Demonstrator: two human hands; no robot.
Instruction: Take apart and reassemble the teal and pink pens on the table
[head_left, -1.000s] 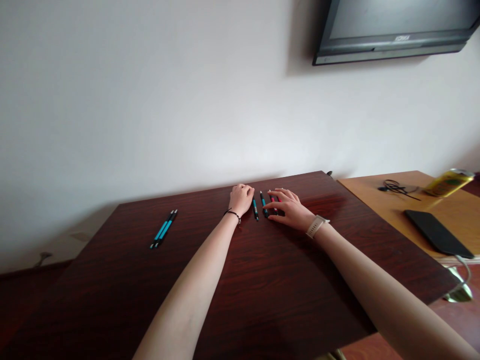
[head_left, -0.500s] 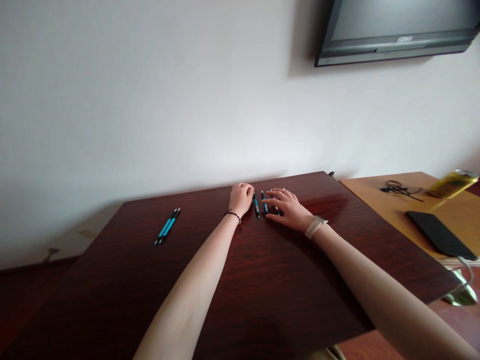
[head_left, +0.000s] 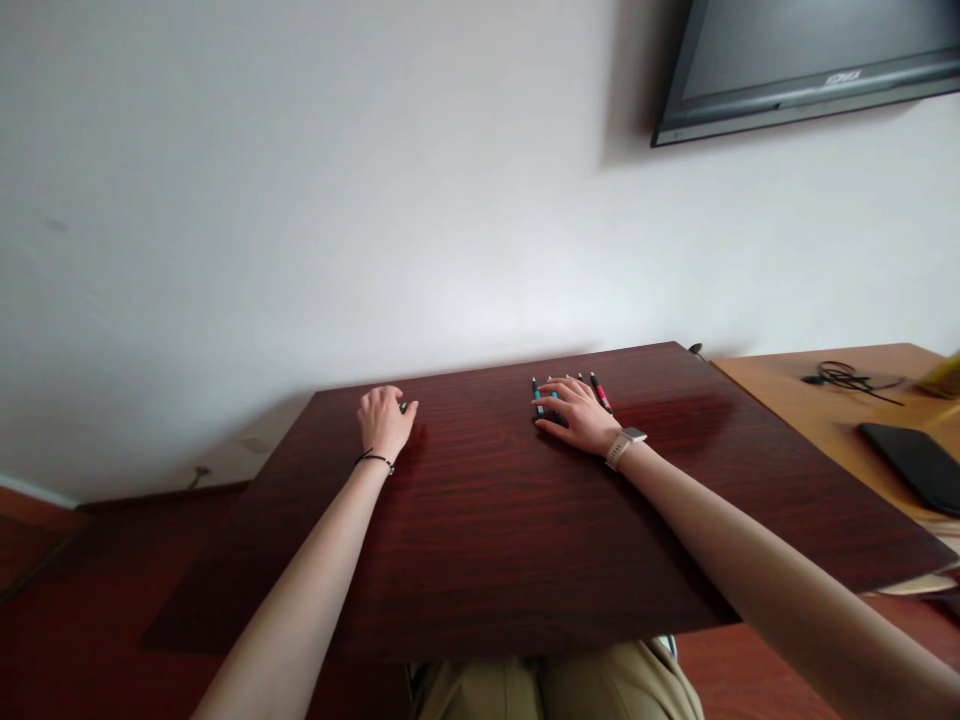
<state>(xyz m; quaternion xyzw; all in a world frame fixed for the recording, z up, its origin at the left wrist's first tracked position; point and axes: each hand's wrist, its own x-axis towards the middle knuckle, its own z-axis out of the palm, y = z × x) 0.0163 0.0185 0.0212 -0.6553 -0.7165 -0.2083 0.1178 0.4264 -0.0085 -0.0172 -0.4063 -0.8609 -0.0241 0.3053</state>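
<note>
Head view: my left hand (head_left: pixel 384 420) is curled near the far left corner of the table surface (head_left: pixel 450 530), a small dark tip (head_left: pixel 405 407) showing by the thumb; whether it's clamped, I can't tell. My right hand (head_left: pixel 576 412) spreads its fingers apart over several pens (head_left: pixel 537 396) near the far edge, a red pen (head_left: pixel 601 391) just beside it

Shiny wood & smooth plastic stuff
Big tbl (head_left: pixel 450 520): dark wood look, smooth, v. shiny. Pens (head_left: pixel 601 393): smooth plastic look. TV (head_left: pixel 825 98): hard plastic rim. Side tbl (head_left: pixel 795 390): lt. wood look. Pants (head_left: pixel 600 688): matt cloth. Wall (head_left: pixel 337 180): matt paint.
</note>
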